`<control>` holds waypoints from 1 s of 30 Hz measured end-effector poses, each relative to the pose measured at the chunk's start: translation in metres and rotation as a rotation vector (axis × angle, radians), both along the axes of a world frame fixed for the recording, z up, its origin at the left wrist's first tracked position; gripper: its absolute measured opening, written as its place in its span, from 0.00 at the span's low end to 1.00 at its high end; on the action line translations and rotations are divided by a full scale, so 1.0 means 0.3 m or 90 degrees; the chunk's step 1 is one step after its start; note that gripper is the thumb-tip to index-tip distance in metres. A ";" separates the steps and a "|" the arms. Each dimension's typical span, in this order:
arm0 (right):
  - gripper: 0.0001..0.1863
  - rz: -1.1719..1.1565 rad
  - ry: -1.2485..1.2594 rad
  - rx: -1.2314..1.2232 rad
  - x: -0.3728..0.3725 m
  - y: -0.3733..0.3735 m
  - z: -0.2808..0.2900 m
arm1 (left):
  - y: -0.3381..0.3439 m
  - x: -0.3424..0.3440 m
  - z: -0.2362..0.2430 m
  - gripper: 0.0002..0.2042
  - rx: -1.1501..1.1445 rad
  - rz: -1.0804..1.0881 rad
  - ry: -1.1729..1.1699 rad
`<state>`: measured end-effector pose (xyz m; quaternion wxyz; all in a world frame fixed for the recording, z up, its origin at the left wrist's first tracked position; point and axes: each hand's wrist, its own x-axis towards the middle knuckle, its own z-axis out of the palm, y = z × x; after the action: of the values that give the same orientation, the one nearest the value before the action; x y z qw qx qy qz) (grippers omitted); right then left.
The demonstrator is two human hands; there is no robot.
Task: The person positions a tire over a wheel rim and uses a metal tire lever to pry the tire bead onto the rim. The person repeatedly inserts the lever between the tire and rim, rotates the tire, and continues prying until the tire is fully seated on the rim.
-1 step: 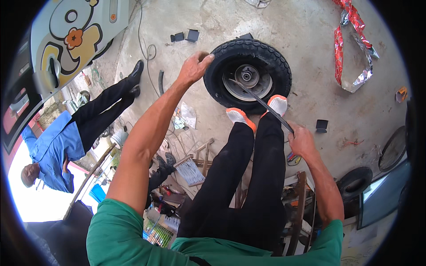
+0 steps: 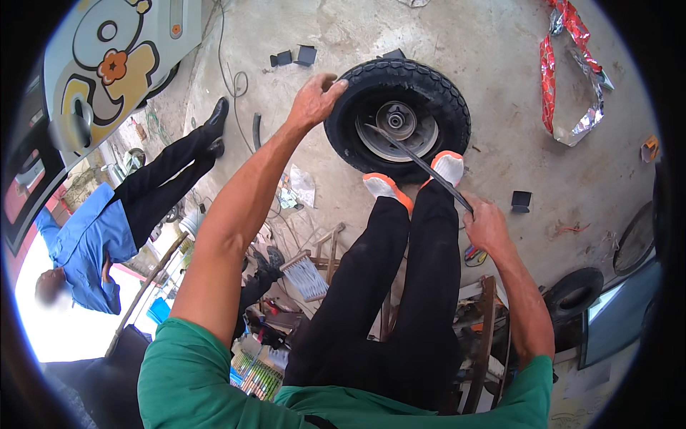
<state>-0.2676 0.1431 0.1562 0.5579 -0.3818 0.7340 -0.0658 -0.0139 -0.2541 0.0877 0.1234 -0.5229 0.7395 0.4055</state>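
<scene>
A black tyre [image 2: 443, 86] with knobby tread lies on its side around a silver wheel rim [image 2: 411, 150] with a round hub in the middle. My left hand [image 2: 314, 101] is at the tyre's upper left edge, thumb and fingertips closed against the rubber. My right hand [image 2: 487, 227] grips the near end of a long dark tyre lever [image 2: 429, 168]. That lever slants across the near sidewall, and its flattened tip lies over the rim beside the hub. At the tyre's near side are my white and orange shoes [image 2: 449, 169].
Small black boxes [image 2: 306, 55] lie beyond the tyre, another [image 2: 521, 201] to its right. Red and silver foil wrap [image 2: 572, 79] is at far right, a loose tyre [image 2: 574, 293] at right. On the left stands a person in a blue shirt [image 2: 89, 229], near a hose [image 2: 257, 132].
The view has shifted very slightly. My hands, the lever and the tyre keep practically the same places relative to each other.
</scene>
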 end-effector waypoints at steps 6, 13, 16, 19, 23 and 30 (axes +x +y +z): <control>0.25 -0.067 -0.035 -0.018 0.033 0.024 -0.208 | 0.047 -0.093 -0.344 0.60 -0.130 -0.339 -0.091; 0.25 -0.152 -0.076 -0.022 0.101 0.068 -0.321 | 0.012 -0.116 -0.479 0.63 -0.103 -0.388 -0.134; 0.25 -0.180 -0.092 0.004 0.108 0.049 -0.329 | 0.005 -0.106 -0.484 0.63 -0.096 -0.403 -0.130; 0.24 -0.216 -0.118 -0.069 0.118 0.123 -0.395 | -0.005 -0.116 -0.482 0.63 -0.090 -0.412 -0.117; 0.22 -0.209 -0.116 -0.102 0.129 0.162 -0.461 | -0.004 -0.109 -0.468 0.63 -0.087 -0.403 -0.112; 0.20 -0.191 -0.102 -0.145 0.121 0.168 -0.579 | 0.018 -0.115 -0.430 0.62 -0.099 -0.393 -0.083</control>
<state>-0.2312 0.1935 -0.0175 0.5520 -0.3219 0.7236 -0.2610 -0.0483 -0.2488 -0.0414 0.2473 -0.3064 0.8827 0.2564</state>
